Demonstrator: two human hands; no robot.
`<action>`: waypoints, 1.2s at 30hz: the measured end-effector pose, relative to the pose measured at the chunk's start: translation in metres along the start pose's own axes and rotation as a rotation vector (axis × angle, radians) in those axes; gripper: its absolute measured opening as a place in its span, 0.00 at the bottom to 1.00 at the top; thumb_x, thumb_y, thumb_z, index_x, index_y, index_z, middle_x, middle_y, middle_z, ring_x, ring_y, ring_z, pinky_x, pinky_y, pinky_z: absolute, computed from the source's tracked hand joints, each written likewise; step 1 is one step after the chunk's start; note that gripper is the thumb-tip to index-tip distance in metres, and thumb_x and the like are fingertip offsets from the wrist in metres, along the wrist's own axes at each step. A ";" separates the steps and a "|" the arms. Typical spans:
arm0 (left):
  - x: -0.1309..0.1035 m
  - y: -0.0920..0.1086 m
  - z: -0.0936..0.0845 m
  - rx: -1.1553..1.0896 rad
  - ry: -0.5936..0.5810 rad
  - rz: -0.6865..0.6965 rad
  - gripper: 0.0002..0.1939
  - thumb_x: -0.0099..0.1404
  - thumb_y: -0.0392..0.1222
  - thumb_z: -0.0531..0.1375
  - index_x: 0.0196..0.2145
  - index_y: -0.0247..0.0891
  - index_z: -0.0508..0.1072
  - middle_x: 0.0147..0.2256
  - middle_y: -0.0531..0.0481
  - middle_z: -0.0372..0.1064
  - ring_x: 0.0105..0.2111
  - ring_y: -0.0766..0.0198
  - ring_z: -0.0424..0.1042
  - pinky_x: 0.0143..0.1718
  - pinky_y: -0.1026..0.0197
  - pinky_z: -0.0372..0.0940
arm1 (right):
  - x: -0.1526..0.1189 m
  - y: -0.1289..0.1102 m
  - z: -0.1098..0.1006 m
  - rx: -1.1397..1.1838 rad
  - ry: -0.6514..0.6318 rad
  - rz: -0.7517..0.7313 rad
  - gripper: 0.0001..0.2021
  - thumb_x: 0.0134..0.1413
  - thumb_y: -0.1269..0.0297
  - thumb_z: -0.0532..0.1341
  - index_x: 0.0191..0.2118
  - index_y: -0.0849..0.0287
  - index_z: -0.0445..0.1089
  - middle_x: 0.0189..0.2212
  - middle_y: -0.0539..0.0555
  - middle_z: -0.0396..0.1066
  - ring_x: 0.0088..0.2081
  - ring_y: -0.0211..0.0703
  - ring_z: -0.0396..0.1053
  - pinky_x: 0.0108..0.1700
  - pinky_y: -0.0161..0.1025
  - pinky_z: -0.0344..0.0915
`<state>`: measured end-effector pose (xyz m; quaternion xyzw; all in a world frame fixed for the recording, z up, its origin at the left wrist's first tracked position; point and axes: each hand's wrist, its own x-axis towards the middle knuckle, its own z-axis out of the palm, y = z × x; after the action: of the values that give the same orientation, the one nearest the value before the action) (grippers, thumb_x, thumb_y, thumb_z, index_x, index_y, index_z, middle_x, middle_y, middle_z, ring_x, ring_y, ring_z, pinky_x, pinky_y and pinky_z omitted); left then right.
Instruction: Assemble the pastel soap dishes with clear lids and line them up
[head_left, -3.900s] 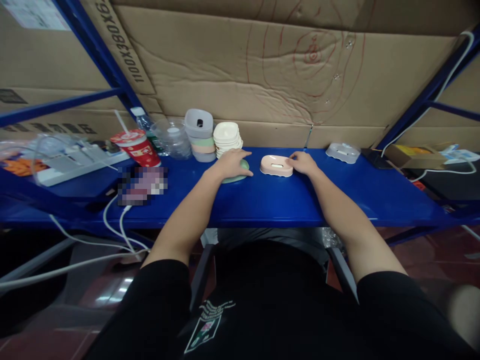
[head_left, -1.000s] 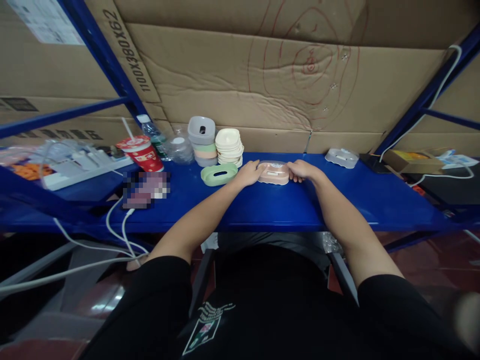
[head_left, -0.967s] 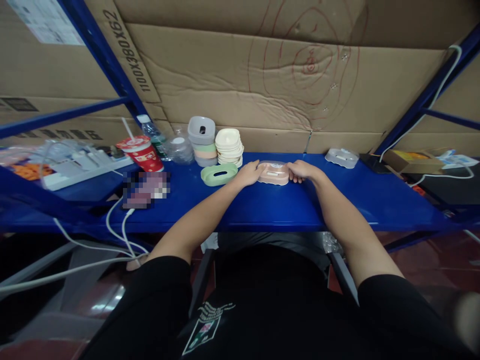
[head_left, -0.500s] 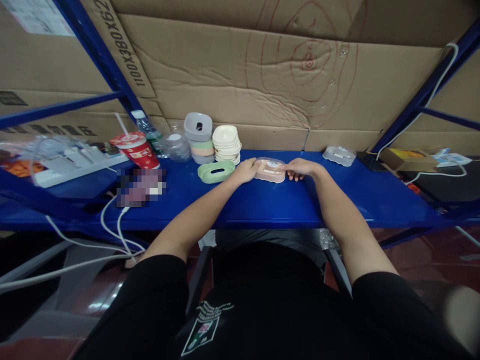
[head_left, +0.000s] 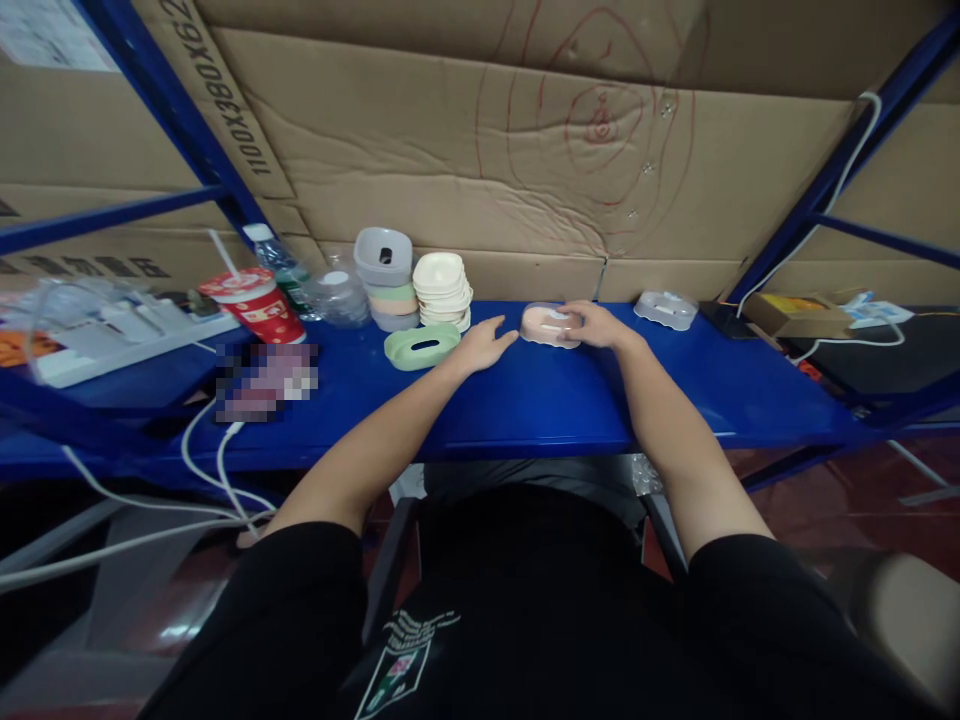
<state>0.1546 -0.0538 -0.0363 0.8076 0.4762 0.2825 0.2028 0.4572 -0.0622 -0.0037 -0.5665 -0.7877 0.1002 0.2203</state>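
My right hand (head_left: 594, 326) grips the right end of a pink plastic dish (head_left: 546, 322) with a clear cover, just over the blue table. To its left, my left hand (head_left: 486, 346) holds nothing; its thumb and fingers are spread. That hand is apart from the pink dish and close to a green oval dish (head_left: 405, 350) with a dark slot in its base. Behind the green dish stands a stack of cream dishes (head_left: 440, 285). Beside it is a stack of grey, green and peach dishes (head_left: 382, 265).
A clear cover-like piece (head_left: 666, 310) lies at the right on the blue table (head_left: 525, 405). On the left are a red cup with a straw (head_left: 259, 305), a plastic bottle (head_left: 281, 270), a power strip (head_left: 135, 345) and white cables (head_left: 217, 460). Cardboard (head_left: 420, 140) backs the table.
My left hand has let go of the pink dish and drawn away to the left. My right hand now wraps over the dish's right end and has shifted it slightly away from the left hand.
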 end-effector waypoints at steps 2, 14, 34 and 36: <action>-0.004 0.005 -0.003 0.046 -0.040 0.022 0.33 0.78 0.54 0.60 0.72 0.31 0.69 0.67 0.32 0.71 0.60 0.47 0.77 0.64 0.51 0.68 | -0.006 0.011 -0.014 -0.160 0.049 0.209 0.33 0.55 0.54 0.75 0.66 0.54 0.76 0.65 0.64 0.74 0.67 0.68 0.70 0.71 0.65 0.62; -0.013 0.013 -0.006 0.212 -0.226 0.243 0.31 0.75 0.56 0.60 0.67 0.32 0.75 0.60 0.35 0.78 0.59 0.46 0.77 0.62 0.51 0.68 | -0.021 0.054 -0.028 -0.419 0.190 0.556 0.25 0.67 0.57 0.62 0.67 0.55 0.73 0.74 0.66 0.63 0.73 0.72 0.58 0.73 0.81 0.44; -0.027 0.007 -0.075 0.598 -0.014 -0.119 0.24 0.68 0.63 0.68 0.47 0.40 0.82 0.43 0.35 0.82 0.51 0.38 0.80 0.53 0.45 0.71 | -0.004 0.026 -0.004 -0.104 0.175 0.150 0.24 0.67 0.57 0.64 0.64 0.61 0.77 0.59 0.65 0.80 0.57 0.58 0.78 0.63 0.53 0.72; -0.024 -0.003 -0.076 0.578 -0.047 -0.176 0.24 0.64 0.63 0.72 0.45 0.40 0.81 0.41 0.35 0.81 0.51 0.37 0.80 0.53 0.44 0.71 | -0.003 0.017 0.002 -0.046 0.057 0.106 0.23 0.67 0.59 0.67 0.63 0.60 0.78 0.57 0.63 0.82 0.55 0.55 0.80 0.63 0.50 0.72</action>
<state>0.0937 -0.0693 0.0133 0.7940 0.6001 0.0977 -0.0010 0.4716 -0.0593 -0.0135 -0.6149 -0.7522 0.0772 0.2240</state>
